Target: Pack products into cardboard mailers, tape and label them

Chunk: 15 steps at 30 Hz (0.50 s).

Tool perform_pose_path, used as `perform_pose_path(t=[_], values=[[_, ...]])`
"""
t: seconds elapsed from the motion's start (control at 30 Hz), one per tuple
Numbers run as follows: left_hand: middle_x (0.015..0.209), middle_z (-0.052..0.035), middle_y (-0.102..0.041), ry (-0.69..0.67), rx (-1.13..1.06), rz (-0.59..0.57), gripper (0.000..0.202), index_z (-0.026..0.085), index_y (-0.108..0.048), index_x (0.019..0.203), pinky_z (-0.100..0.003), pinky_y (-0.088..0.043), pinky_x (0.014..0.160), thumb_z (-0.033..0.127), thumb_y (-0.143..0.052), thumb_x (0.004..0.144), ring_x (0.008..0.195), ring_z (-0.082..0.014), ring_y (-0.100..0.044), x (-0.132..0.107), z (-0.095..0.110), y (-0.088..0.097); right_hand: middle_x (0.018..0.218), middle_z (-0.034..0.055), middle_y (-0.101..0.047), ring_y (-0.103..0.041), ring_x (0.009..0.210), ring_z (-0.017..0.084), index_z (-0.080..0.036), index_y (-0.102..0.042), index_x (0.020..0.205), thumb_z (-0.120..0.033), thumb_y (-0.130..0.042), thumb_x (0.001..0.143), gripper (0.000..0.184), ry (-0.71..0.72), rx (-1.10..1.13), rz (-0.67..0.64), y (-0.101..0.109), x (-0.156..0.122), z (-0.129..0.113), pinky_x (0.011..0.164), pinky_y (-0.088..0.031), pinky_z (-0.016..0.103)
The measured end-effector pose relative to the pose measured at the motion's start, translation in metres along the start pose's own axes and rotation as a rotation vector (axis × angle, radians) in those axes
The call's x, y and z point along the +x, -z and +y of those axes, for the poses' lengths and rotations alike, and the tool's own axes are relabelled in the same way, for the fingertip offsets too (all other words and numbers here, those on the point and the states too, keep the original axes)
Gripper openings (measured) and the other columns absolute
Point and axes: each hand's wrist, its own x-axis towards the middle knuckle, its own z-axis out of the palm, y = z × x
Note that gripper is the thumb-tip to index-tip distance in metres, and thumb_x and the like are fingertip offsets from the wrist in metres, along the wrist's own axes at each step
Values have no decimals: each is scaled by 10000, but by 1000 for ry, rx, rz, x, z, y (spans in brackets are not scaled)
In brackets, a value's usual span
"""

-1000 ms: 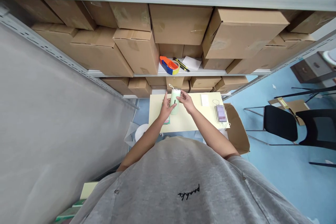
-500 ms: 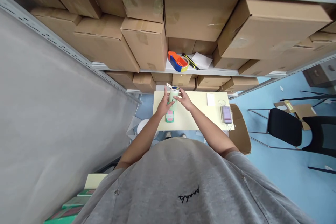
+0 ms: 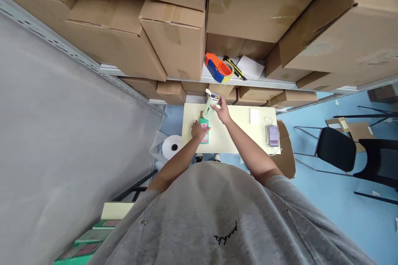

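Observation:
A pale green insulated bottle (image 3: 210,106) with a white loop at its top is tilted in my right hand (image 3: 223,110), whose fingers wrap its upper end. My left hand (image 3: 199,130) is apart from the bottle, lower on the board. It closes over the edge of a small green-and-pink box (image 3: 204,136), which lies flat and is partly hidden by those fingers. Both hands are over a pale yellow board (image 3: 236,134).
On the board's right lie a white card (image 3: 254,116) and a blurred purple packet (image 3: 273,136) with white cord. A tape dispenser (image 3: 219,68), utility knife (image 3: 234,67) and paper (image 3: 250,67) sit on the shelf ahead, among stacked cartons (image 3: 174,25). A white roll (image 3: 171,147) stands left.
My left hand has let go of the bottle and moved down onto the green-and-pink box. The bottle stays in my right hand, more tilted. The whole view has shifted as my head moved.

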Motion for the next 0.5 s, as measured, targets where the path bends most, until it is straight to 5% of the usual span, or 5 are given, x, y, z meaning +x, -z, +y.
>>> perform_pose_path(t=[0.13, 0.27, 0.5], values=[[1499, -280, -557, 137, 84, -50, 1060, 105, -378, 1557, -454, -507, 1064, 534, -885, 730, 1408, -419, -539, 9, 10, -22, 1633, 126, -491, -511, 1435, 336, -273, -375, 1629, -648, -779, 812, 986, -21, 20, -15, -3, 2, -1, 1192, -450, 526], [1345, -221, -672, 157, 55, -91, 803, 161, -486, 1427, -442, -540, 987, 381, -855, 749, 1273, -386, -647, 13, 6, -28, 1662, 133, -455, -490, 1457, 346, -267, -367, 1633, -665, -779, 805, 1008, -45, 31, -5, -5, 0, -5, 1163, -485, 522], [1399, -224, -614, -71, -197, 158, 797, 186, -448, 1447, -551, -531, 1030, 263, -805, 738, 1349, -422, -573, -4, -2, -23, 1684, 116, -418, -482, 1472, 324, -305, -315, 1661, -668, -756, 844, 998, -38, 44, -15, 1, -12, -18, 1123, -532, 471]])
